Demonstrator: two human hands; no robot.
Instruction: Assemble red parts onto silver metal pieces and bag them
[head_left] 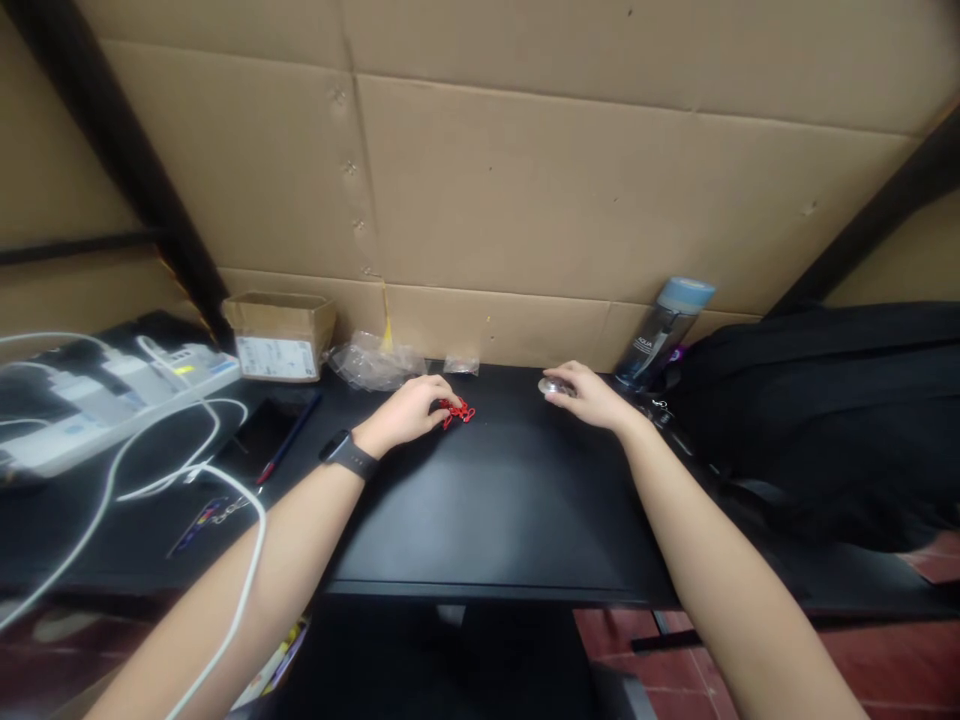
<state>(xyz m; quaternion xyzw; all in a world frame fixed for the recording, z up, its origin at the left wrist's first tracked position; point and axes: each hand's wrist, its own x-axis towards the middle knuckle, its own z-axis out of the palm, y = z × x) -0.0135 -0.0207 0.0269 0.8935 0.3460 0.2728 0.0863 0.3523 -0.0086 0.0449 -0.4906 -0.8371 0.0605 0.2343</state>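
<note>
The red cords (pixel 466 412) are lying in a small loopy bunch on the black table (pixel 502 520), toward its back edge, and my left hand (pixel 427 408) is reaching over them from the side. My fingers and thumb are touching the bunch, curling about it; whether they are pinching tight or only resting there, I cannot tell. The loops are overlapping, so I judge a light fingertip touch is serving better than a hard tug, which could be knotting them.

Across a bare stretch of table, my right hand (pixel 585 393) is grasping a clear round thing (pixel 553 386) between thumb and fingers. It is looking shiny and smooth, so I think an even hold by the rim is suiting it; what exactly it is, I cannot make out.

Behind my left hand a crumpled plastic bag (pixel 379 362) is sitting beside a cardboard box (pixel 277 340), and a small packet (pixel 461 365) is lying near the wall. Beyond my right hand a bottle (pixel 660 340) is standing at a tilt in view, with a black bag (pixel 817 430) bulging next to it. A white cable (pixel 258 545) is crossing my left forearm in view, so careful elbow movement is mattering.
</note>
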